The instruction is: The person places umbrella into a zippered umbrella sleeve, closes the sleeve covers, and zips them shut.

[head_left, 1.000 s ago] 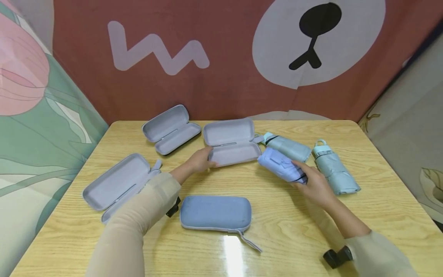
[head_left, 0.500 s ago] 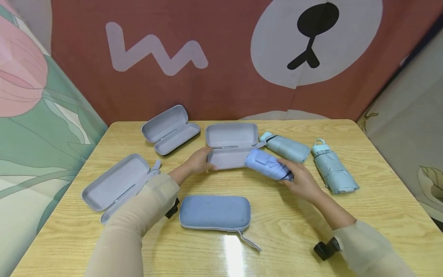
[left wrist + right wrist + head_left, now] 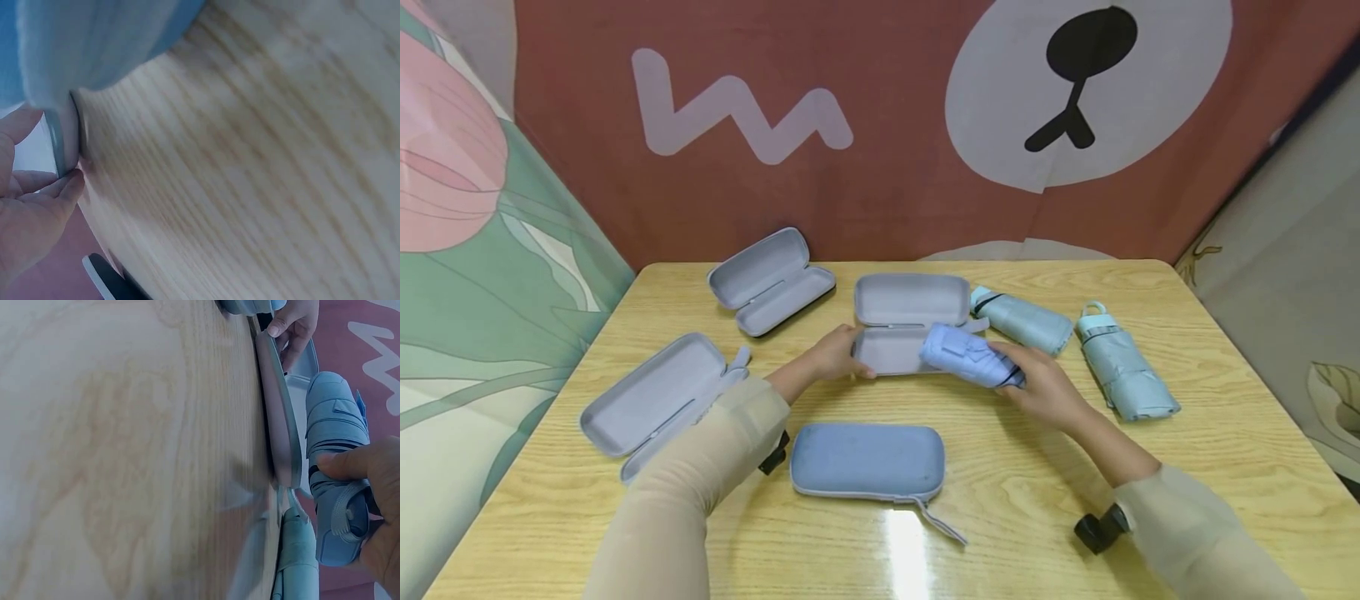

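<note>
My right hand [image 3: 1037,385] grips a folded lavender-blue umbrella [image 3: 964,354] by its handle end. In the head view the umbrella overlaps the right part of an open grey hard case [image 3: 887,350]. The right wrist view shows the umbrella [image 3: 337,419] raised beside the case wall [image 3: 278,412], its handle and strap near my palm. At the case's left end, my left hand [image 3: 837,353] pinches the rim of the lower half, thumb in front. The left wrist view has those fingers [image 3: 65,187] at the case's corner [image 3: 65,134].
Two more open grey cases, one at the back [image 3: 786,300] and one at the left [image 3: 655,396], lie on the wooden table [image 3: 1015,517]. A closed blue case [image 3: 867,460] with a strap lies in front. Two pale-teal folded umbrellas [image 3: 1026,321] rest at the right.
The umbrella has moved left with my right hand, from beside the open case to over its right part. The case in my left hand has shifted slightly right and turned straighter.
</note>
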Available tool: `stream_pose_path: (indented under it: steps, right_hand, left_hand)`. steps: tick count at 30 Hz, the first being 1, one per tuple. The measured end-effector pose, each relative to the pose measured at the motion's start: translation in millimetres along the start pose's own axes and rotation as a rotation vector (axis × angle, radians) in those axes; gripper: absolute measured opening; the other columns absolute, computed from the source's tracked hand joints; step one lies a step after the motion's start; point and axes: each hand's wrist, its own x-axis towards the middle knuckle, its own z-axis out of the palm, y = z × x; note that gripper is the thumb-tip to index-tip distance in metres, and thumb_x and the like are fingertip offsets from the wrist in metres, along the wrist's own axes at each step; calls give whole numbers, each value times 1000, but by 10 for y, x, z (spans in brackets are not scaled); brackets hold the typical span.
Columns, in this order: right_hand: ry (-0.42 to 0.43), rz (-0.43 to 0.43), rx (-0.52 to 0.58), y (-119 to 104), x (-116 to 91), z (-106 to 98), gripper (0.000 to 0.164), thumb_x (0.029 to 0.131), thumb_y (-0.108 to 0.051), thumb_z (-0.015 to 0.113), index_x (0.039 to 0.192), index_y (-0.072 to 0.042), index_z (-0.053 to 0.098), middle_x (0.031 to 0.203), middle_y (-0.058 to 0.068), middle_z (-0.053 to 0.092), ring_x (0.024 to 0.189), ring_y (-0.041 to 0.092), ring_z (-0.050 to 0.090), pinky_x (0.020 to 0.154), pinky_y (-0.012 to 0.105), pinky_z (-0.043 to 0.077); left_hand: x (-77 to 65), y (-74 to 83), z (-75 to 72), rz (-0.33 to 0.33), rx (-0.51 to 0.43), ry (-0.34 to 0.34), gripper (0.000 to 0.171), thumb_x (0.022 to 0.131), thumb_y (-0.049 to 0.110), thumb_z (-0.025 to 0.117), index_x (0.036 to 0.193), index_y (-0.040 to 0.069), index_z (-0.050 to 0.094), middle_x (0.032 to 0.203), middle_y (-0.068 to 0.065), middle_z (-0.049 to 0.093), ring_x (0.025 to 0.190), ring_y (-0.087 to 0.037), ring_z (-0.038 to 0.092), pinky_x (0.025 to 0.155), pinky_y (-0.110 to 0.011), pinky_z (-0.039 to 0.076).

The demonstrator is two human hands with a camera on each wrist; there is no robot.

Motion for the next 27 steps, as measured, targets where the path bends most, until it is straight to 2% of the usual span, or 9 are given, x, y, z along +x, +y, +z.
stream_pose_path:
  steps: [3, 13, 27]
  right_hand:
    - [-2, -22, -8, 4, 28, 5, 58, 68, 1, 68, 121, 1, 46, 116, 19, 50, 102, 36, 45, 84, 48, 35]
    - [-31, -88, -14, -5, 93, 42, 59, 66, 3, 69, 120, 2, 47, 114, 19, 51, 102, 35, 46, 82, 47, 38]
    - [-94, -151, -6, -35, 213, 142, 57, 66, 7, 66, 120, 1, 48, 113, 19, 52, 104, 35, 45, 87, 46, 35]
  left_hand:
    - [-11, 19, 2, 2, 10, -24, 85, 70, 28, 71, 135, 2, 23, 129, -16, 34, 114, -26, 36, 94, -36, 30]
    - [-29, 34, 36, 56, 42, -31, 83, 67, 31, 72, 133, 2, 30, 125, -15, 39, 110, -24, 40, 92, -34, 33]
    - [-40, 34, 86, 145, 111, -6, 82, 66, 36, 73, 130, 1, 35, 121, -12, 44, 106, -21, 43, 88, -32, 36]
